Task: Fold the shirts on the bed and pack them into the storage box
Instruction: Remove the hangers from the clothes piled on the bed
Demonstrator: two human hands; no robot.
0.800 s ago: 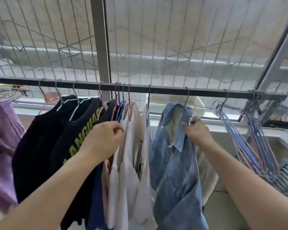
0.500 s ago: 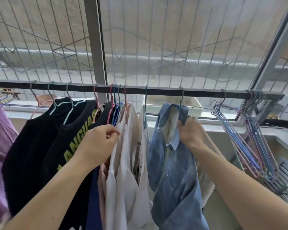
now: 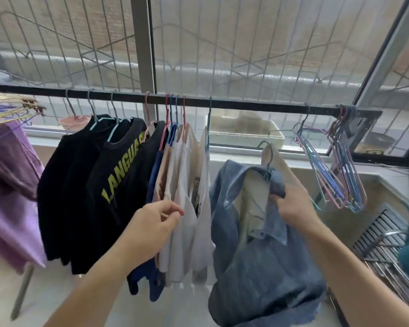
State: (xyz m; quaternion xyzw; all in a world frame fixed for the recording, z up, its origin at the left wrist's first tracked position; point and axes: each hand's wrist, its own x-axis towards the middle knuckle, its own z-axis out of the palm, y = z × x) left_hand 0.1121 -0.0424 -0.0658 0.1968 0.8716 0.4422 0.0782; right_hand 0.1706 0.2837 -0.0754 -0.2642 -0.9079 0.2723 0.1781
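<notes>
Below the rail (image 3: 246,106), shirts (image 3: 118,185) hang beside the barred window (image 3: 246,43).

home laundry balcony: clothes rail (image 3: 246,106), hung shirts (image 3: 118,185), window grille (image 3: 222,43)

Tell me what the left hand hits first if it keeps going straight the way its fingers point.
Likely the white shirts hanging on the rail: the left hand already pinches pale fabric there, fingers pointing right. Depth is unclear.

I see a free stretch of the black metal rail (image 3: 257,107) right of centre, betw. the packed white hanging shirts (image 3: 187,185) and the bunch of empty pastel wire hangers (image 3: 328,173) far right.
</notes>
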